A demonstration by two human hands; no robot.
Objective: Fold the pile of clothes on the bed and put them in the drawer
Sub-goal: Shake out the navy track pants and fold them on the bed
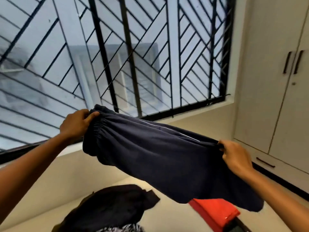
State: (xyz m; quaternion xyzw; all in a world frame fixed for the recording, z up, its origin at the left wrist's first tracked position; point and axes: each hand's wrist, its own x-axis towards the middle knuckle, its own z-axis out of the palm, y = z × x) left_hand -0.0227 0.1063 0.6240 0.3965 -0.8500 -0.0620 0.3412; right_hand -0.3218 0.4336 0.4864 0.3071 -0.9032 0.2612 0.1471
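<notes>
Left hand (75,123), right hand (234,156): fingers (92,115) pinch navy garment (158,156) ends, stretched midair to flatten for folding.

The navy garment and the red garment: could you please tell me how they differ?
The navy garment is held in the air between the left hand and right hand; the red garment lies on the bed below. The navy garment hangs loose; the red garment looks folded flat. Both are clothes.

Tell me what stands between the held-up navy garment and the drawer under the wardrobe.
Nothing visible stands between the navy garment and the drawer at right. The drawer looks closed, and the left hand and right hand both grip the garment.
</notes>
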